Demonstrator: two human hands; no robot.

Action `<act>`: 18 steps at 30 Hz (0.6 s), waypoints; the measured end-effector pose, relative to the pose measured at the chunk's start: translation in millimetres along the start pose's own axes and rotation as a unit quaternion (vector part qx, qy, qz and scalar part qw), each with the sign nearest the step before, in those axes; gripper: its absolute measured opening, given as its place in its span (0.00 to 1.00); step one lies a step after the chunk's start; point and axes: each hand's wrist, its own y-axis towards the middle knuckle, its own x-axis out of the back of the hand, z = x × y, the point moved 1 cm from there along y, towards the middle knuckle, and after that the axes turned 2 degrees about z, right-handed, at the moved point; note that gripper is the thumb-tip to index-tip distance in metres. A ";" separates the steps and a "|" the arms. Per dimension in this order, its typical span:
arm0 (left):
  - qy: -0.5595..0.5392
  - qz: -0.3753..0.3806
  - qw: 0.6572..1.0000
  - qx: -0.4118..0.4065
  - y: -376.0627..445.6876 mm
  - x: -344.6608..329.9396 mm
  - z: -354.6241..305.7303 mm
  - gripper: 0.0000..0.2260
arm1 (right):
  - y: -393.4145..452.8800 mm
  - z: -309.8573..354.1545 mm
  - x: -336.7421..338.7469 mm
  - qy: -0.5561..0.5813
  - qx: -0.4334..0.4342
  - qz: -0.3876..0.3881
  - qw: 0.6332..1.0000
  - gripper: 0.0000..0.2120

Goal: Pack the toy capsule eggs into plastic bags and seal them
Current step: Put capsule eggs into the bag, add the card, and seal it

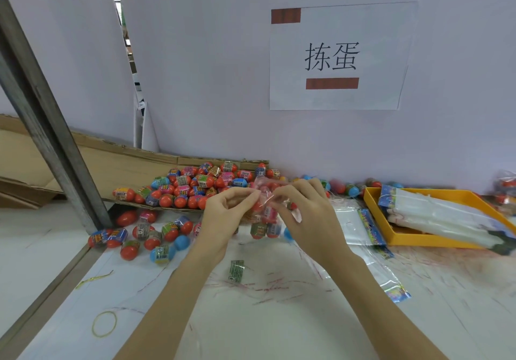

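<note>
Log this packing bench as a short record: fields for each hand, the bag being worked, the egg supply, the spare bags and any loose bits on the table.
left hand: left hand pinches the top of the clear plastic bag of capsule eggs
right hand: right hand pinches the same bag top
bag state: holds several eggs, lifted above the white table
egg supply: pile of red and blue capsule eggs on flat brown cardboard
spare bags: stack of empty clear bags in yellow tray
loose bits: yellow rubber band; green label
</note>
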 end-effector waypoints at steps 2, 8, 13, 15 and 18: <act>-0.015 -0.001 1.000 -0.003 0.1 -0.6 0.6 0.07 | 0.3 -0.3 1.7 -0.008 -0.029 0.003 1.000 0.07; 0.100 -0.018 0.991 -0.084 -2.2 -6.1 1.8 0.09 | 1.4 1.3 3.3 0.059 -0.087 0.017 0.994 0.07; 0.160 -0.006 0.979 -0.122 -4.1 -8.9 0.6 0.10 | 1.9 2.9 5.7 0.044 -0.082 -0.054 0.994 0.07; 0.179 0.008 0.972 -0.153 -7.4 -11.9 0.1 0.10 | 1.7 5.0 4.8 0.024 -0.043 -0.067 0.997 0.06; 0.224 0.040 0.948 -0.221 -13.5 -17.0 0.3 0.11 | 0.9 11.0 0.0 0.032 -0.006 -0.048 0.998 0.09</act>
